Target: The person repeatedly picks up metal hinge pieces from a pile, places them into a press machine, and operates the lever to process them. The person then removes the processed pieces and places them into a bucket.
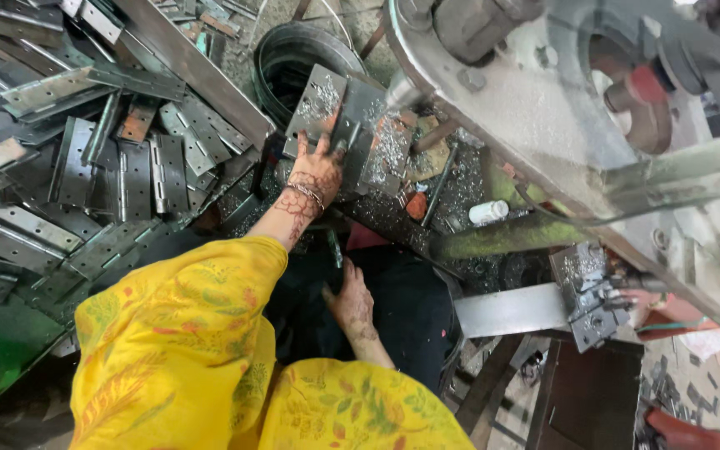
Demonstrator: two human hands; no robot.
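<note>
Left hand (317, 171) spread flat on grey steel hinge plate (335, 117) at 12 o'clock.
I judge it stiff, sharp-edged; grip long edges. Right hand (350, 302) loosely curled, empty.

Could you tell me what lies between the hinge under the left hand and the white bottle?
Head view: from the hinge to the white bottle, a bench littered with metal shavings and an orange scrap.

pile of metal hinges (118, 167) at left, black tub (293, 50), white bottle (488, 212), grey press frame (527, 108)
</note>
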